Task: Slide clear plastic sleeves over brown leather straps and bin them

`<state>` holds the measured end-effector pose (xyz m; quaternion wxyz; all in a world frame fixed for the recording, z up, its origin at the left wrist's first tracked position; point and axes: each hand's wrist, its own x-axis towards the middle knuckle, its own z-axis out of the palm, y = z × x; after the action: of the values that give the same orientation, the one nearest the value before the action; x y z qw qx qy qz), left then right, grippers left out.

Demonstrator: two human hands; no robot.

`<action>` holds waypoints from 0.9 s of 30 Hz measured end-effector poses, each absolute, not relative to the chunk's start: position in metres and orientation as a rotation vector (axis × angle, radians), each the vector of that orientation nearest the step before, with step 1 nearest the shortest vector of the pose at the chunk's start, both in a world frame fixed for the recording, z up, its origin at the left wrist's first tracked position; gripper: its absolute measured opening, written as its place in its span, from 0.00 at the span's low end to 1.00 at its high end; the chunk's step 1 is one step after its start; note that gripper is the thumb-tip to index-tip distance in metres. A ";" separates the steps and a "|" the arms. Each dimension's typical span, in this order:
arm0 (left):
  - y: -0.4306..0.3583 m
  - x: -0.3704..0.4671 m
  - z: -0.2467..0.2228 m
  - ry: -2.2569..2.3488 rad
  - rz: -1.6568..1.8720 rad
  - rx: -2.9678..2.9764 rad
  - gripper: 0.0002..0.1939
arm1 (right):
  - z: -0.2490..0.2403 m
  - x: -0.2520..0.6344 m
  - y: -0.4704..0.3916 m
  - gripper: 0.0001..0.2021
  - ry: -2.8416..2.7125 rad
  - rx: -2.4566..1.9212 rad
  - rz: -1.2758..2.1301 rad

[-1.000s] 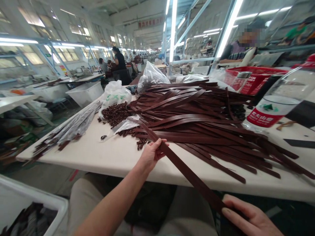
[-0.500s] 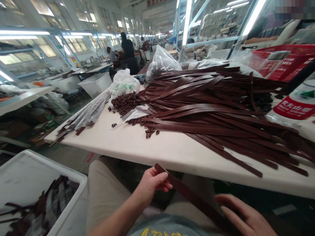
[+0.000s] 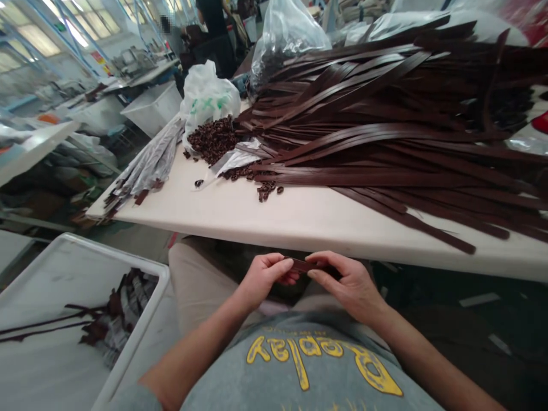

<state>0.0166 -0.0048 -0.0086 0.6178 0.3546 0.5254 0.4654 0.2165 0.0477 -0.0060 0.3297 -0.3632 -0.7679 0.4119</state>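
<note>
Between my two hands, above my lap and just off the table's near edge, a short stretch of a dark brown strap [image 3: 303, 265] shows. My left hand [image 3: 268, 277] pinches it between thumb and curled fingers. My right hand [image 3: 347, 281] grips it close by, thumb below and fingers above. The rest of this strap is hidden. Beyond, a large heap of brown straps [image 3: 368, 142] lies across the white table [image 3: 214, 214]. A pile of small brown loops [image 3: 214, 140] sits at the heap's left end.
A white bin [image 3: 64, 251] with wrapped brown straps inside stands at the lower left. Grey wrapped bundles [image 3: 148, 162] lie on the table's left corner. Plastic bags [image 3: 209, 94] rest behind the small loops. A person in black [image 3: 216, 23] is at the back.
My right hand has moved left and up along the strap, close to my left hand. The long stretch of strap between them no longer shows. The view has tipped downward.
</note>
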 end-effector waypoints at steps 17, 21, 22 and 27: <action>0.003 0.028 -0.015 1.226 1.128 0.844 0.16 | -0.020 0.200 0.048 0.06 -2.225 -0.707 0.235; 0.008 0.024 -0.004 1.246 1.002 0.980 0.17 | -0.015 0.202 0.053 0.06 -2.211 -0.643 0.231; 0.012 0.020 -0.001 1.268 0.971 1.052 0.17 | -0.013 0.204 0.054 0.06 -2.200 -0.640 0.245; 0.058 -0.018 0.020 1.585 1.099 1.659 0.13 | -0.011 0.223 0.068 0.03 -2.114 -0.733 0.356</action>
<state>-0.0177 0.0577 0.0203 0.2945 0.6231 0.5955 0.4128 0.2231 0.0682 -0.0108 0.4241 -0.2930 -0.8450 0.1421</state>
